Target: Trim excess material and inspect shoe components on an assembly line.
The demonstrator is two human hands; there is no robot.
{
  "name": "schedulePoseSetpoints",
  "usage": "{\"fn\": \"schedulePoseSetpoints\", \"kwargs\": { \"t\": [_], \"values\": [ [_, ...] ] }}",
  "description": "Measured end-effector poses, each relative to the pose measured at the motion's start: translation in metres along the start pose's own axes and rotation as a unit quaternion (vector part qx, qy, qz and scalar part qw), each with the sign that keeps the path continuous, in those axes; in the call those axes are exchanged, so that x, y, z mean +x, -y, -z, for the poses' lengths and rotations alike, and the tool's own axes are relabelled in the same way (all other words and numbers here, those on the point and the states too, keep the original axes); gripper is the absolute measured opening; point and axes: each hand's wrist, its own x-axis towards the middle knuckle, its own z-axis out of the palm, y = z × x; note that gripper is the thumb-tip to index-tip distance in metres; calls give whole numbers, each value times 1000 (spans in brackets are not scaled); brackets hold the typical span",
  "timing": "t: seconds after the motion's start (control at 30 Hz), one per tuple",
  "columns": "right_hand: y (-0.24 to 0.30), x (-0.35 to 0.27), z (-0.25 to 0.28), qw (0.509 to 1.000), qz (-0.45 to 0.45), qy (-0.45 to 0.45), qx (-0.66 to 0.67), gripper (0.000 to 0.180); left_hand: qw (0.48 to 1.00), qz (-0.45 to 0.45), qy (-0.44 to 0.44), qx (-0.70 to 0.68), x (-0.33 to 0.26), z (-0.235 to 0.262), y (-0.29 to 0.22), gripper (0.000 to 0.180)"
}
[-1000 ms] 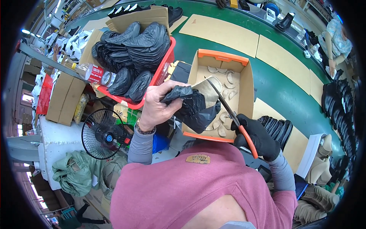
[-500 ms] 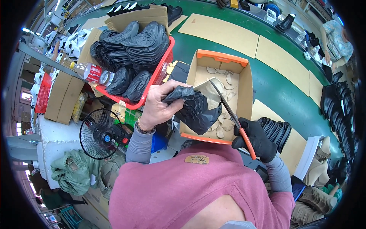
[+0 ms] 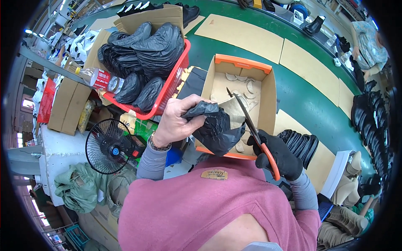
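Bare, my left hand (image 3: 176, 119) pinches a crumpled black plastic-looking shoe piece (image 3: 220, 133) at its gathered edge. A pale beige part (image 3: 234, 112) of this piece faces away from me. My right hand (image 3: 285, 157), in a black glove, grips scissors (image 3: 271, 161) with orange-red handles. Their dark blades are slightly parted at the tips and lie at the edge of the beige part. Below stands a cardboard box (image 3: 268, 90) with an orange rim, and several curved beige offcuts (image 3: 250, 86) lie in it.
A red basket (image 3: 178, 71) at the left holds a carton of stacked black pieces (image 3: 159, 50) and a plastic bottle (image 3: 100, 78). A black fan (image 3: 109, 146) stands nearer. Right of the box lies a row of black pieces (image 3: 298, 144). Another person (image 3: 368, 46) is at the far right.
The scissor tips have parted and the blades have shifted slightly down along the beige part. My left hand has turned the black piece a little and moved slightly lower.
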Motion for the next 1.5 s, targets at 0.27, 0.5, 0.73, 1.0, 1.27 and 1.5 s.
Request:
{"fn": "schedulePoseSetpoints", "kwargs": {
  "t": [0.27,0.5,0.73,1.0,1.27,1.5],
  "values": [
    [-1,-2,9,999,-1,37,-21,70,999,-27,-24,28,7,-4,-10,28],
    [-2,5,-1,996,6,-58,62,65,999,-26,-2,20,11,-2,-4,30],
    [-9,6,-1,998,-2,-66,22,57,999,32,7,11,12,-5,0,26],
    [-6,6,-2,999,-28,-31,4,70,993,75,-7,-91,8,-5,6,19],
    [-9,4,7,996,62,37,46,76,998,40,13,-55,5,8,-8,22],
    [-1,3,1,997,81,18,-6,80,1000,5,4,-30,5,5,-17,28]
  ]
}}
